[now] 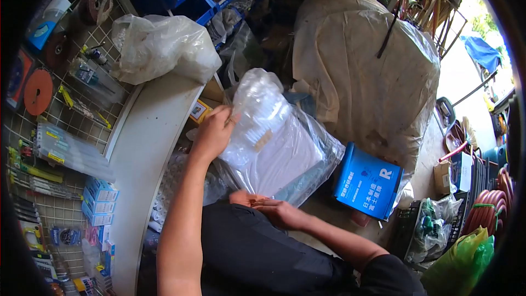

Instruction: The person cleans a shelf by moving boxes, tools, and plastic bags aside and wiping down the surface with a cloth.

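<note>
A clear plastic bag (296, 159) with a pale, flat-sided bundle inside lies before my knees. My left hand (216, 129) is at its upper left edge, its fingers closed on the crumpled plastic. Lower down, my right hand (274, 211) is at the bag's near edge by my dark-clothed leg, with the fingers curled; what they hold, if anything, is hidden. A small brown patch (263, 140) shows on the plastic. Just right of the bag stands a blue box (368, 182) with white lettering.
A white shelf (159, 126) curves along the left, bearing a cloudy plastic bag (164, 46). Beyond it is a wire rack with hanging tools. Blue bins (192, 5) are at the top, a covered bulky object (367, 71) behind, and red hoses (485, 211) at right.
</note>
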Motion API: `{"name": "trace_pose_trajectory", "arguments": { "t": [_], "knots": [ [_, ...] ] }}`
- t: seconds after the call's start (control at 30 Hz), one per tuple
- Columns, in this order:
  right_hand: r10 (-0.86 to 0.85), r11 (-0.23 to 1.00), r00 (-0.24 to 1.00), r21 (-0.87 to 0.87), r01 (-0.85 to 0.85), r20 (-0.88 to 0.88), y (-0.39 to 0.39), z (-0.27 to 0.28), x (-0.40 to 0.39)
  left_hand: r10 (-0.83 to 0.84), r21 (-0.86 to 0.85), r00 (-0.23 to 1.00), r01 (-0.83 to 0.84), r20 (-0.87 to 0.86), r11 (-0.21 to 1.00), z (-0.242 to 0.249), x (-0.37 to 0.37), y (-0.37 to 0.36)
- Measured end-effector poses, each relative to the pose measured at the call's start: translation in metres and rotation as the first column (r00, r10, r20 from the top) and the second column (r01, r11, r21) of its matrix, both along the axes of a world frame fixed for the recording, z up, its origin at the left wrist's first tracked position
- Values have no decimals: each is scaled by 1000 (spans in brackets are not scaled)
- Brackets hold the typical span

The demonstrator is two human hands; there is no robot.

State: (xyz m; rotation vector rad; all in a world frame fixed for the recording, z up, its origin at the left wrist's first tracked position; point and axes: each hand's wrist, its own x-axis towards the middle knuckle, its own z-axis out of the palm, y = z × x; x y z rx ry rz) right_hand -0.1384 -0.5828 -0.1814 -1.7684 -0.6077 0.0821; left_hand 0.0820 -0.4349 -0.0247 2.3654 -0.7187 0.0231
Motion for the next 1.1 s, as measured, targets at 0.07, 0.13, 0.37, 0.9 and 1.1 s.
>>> {"name": "trace_pose_trajectory", "arguments": {
  "t": [0.07,0.13,0.37,0.9,1.1],
  "knots": [
    [-120,990,976,56,132,-184,-13,12,0,-193,-152,980,200,57,968,5,-4,4],
    [-484,866,799,-66,495,-357,-30,18,-3,-189,-207,950,139,-249,969,25,-15,8],
    [-601,583,570,180,792,-560,-95,42,25,-74,-198,982,39,-173,979,47,-18,11],
    [-670,414,561,-383,826,486,-37,102,148,-67,8,961,72,-270,997,29,-109,165],
    [-619,464,631,-431,774,468,-60,96,155,86,144,906,-29,-414,989,16,-142,223]
  ]
}}
